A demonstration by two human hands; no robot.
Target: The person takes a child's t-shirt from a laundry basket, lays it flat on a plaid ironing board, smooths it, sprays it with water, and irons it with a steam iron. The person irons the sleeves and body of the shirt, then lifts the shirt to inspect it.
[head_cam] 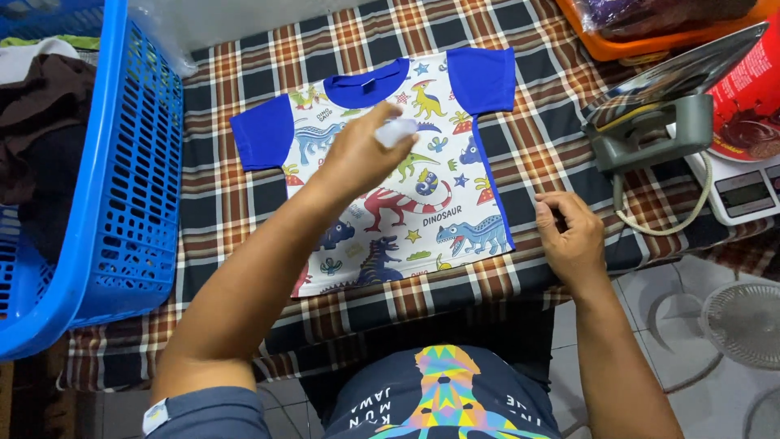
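The person's left hand [357, 154] is curled around a small whitish object [396, 130] — blurred, possibly a little spray bottle, though its kind cannot be told for sure — and holds it just above a child's T-shirt [406, 203]. Directly beneath that hand the shirt lies flat and face up, white with coloured dinosaurs, blue sleeves and a blue collar on its far side. The right hand [573, 236] rests off to the right of the shirt, fingers loosely bent and empty, its fingertips on the plaid cloth [227, 203] that covers the table. Beyond the right hand, farther from the person, a grey iron [658, 122] sits with its cord looping, beside a kitchen scale [743, 191]. Well to the left of the left hand stands a blue plastic laundry basket [122, 187] with dark clothes inside. By the look of it, the shirt is being dampened or readied for pressing — the step in hand seems to call for an even pass over the fabric.
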